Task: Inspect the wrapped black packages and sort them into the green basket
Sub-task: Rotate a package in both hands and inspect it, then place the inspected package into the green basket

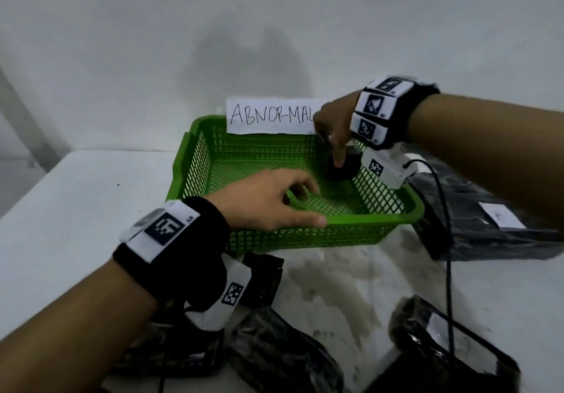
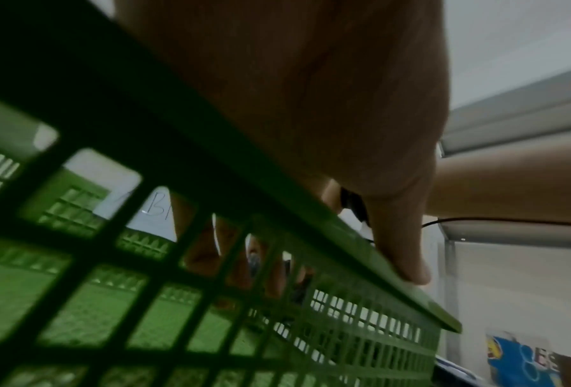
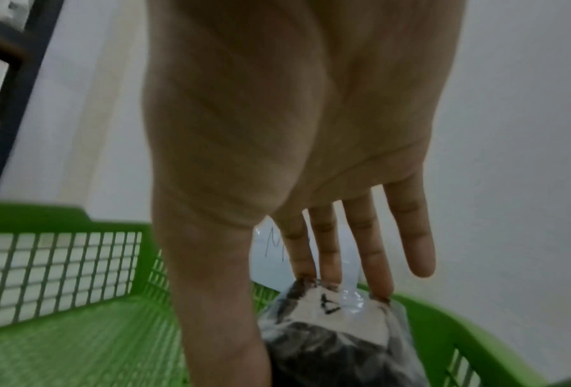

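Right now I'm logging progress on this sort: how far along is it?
Early. Done: nothing lies loose in the green basket yet. In hand: the right hand lowers one wrapped black package into the basket's far right corner, while the left hand grips the near rim. Left: several wrapped packages lie on the table in front of and to the right of the basket.

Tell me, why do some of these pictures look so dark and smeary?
Head view: evenly lit, sharp on the green basket, soft at the edges, with a grey shadow on the wall. Left wrist view: dim, the left hand and basket mesh blurred from closeness. Right wrist view: brighter, the right hand looms large, the wrapped package slightly soft.
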Demonstrator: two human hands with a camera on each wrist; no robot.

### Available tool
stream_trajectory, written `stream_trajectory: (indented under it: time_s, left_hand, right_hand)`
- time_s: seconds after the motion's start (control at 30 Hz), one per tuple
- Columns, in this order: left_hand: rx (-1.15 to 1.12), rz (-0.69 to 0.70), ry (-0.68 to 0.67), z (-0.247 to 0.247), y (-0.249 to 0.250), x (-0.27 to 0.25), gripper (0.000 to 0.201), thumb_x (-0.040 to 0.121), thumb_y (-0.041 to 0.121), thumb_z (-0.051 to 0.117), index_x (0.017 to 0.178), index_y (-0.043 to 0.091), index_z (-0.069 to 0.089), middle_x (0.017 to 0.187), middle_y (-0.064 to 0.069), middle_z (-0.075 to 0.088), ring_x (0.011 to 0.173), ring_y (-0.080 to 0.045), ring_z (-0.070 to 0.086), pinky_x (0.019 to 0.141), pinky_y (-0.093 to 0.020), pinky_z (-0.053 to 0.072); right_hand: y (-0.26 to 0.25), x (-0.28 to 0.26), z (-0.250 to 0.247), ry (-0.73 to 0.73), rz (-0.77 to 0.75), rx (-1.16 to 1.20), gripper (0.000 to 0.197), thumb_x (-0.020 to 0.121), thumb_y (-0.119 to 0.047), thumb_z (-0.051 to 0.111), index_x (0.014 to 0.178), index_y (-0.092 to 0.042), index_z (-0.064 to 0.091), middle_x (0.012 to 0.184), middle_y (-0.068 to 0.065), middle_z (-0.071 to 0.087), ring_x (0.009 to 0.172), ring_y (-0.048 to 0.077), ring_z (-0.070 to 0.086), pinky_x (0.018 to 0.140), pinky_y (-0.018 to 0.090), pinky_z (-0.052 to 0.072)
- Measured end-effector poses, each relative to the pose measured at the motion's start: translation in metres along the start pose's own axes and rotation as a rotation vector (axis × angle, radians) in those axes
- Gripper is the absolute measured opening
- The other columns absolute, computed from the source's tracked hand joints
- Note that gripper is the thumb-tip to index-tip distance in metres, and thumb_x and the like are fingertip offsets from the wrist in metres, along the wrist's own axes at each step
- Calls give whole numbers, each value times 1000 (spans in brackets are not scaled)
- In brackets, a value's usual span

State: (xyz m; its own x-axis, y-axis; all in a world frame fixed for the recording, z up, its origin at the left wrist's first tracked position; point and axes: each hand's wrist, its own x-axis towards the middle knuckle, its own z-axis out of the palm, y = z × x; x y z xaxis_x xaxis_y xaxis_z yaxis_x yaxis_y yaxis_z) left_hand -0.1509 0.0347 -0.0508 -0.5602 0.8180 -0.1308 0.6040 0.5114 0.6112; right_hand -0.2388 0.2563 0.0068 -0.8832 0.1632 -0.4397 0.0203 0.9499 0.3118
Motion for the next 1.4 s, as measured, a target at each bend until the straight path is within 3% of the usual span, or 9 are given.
stream_trajectory:
  time_s: [0.07,0.17,0.3,0.53,0.67,0.83,0.97,1.13,1.4]
  left_hand:
    - [-28,80,10,1,-2,0,34,83,49,70,112,31,67,109,14,68,98,-4,64,92,-35,55]
    - [-15,138,16,1,-1,2,18,87,41,70,101,30,72,97,16,70,88,2,64,85,-26,55]
    - [-36,147,0,-2,-4,8,17,86,40,72,99,29,73,95,14,71,84,4,64,80,-22,53]
    - [-44,130,-7,-2,-3,9,17,85,40,74,97,28,74,95,14,72,83,4,65,81,-25,53]
    - [-2,103,1,-4,1,6,17,85,40,73,99,30,74,95,14,72,83,3,64,77,-22,51]
    - [88,62,25,-1,8,6,23,86,43,73,105,31,70,94,15,69,73,6,57,61,-15,37]
    - [118,58,54,-4,14,1,29,85,43,73,111,31,66,92,17,67,81,2,59,68,-21,41]
    - [83,66,237,-19,28,-21,22,91,46,66,105,29,68,90,16,65,85,-2,61,69,-20,43]
    - [-39,38,605,-31,31,-103,8,93,33,66,92,27,70,79,6,74,62,2,60,61,-14,41]
  right_hand:
    - [-1,11,6,-8,20,-48,45,50,-43,94,59,-13,62,63,2,62,65,22,58,59,30,48]
    - [-1,19,16,79,-24,-111,83,33,-53,91,99,-22,53,101,6,64,92,28,64,79,44,59]
    - [-4,13,21,130,-51,-138,88,54,-43,94,126,-14,54,124,11,58,110,35,60,85,44,56]
    - [10,0,30,170,17,-34,75,70,-46,88,131,-16,56,128,13,61,114,34,60,83,36,48]
    - [7,-4,31,177,13,-43,87,63,-53,90,131,-17,48,126,13,59,110,36,60,89,45,54]
    - [10,-11,40,268,-34,-165,115,50,-63,91,136,-13,33,129,12,47,110,38,59,78,43,48]
    - [10,-33,19,384,-60,-74,92,50,-62,90,120,-27,41,120,3,52,99,27,55,76,39,48]
    - [4,-91,-15,438,-98,117,50,77,-52,81,112,-23,60,115,-2,64,98,17,53,89,35,46]
    - [-64,-200,-8,454,-316,234,17,93,-43,66,102,-28,70,100,-7,73,80,7,63,69,26,44]
